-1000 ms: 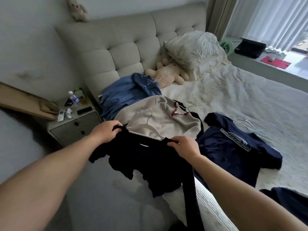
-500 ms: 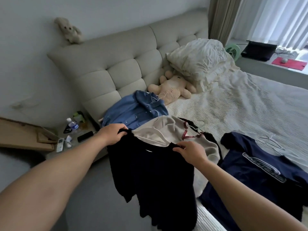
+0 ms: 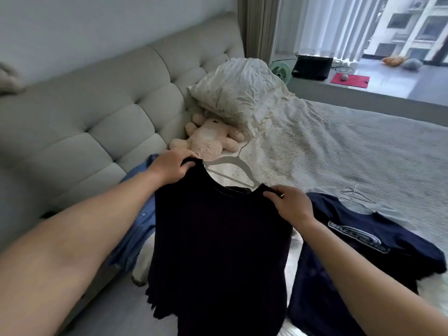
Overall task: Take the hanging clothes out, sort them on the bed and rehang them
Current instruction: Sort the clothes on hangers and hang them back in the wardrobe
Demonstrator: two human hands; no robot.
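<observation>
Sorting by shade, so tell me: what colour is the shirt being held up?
Black shirt, head view.

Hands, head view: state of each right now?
Left hand: fingers curled on the left shoulder of the black top, holding it up.
Right hand: fingers pinching the top's right shoulder.

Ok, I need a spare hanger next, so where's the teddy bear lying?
In the head view, the teddy bear lies at the headboard, just below the pillow and beyond the left hand.
</observation>
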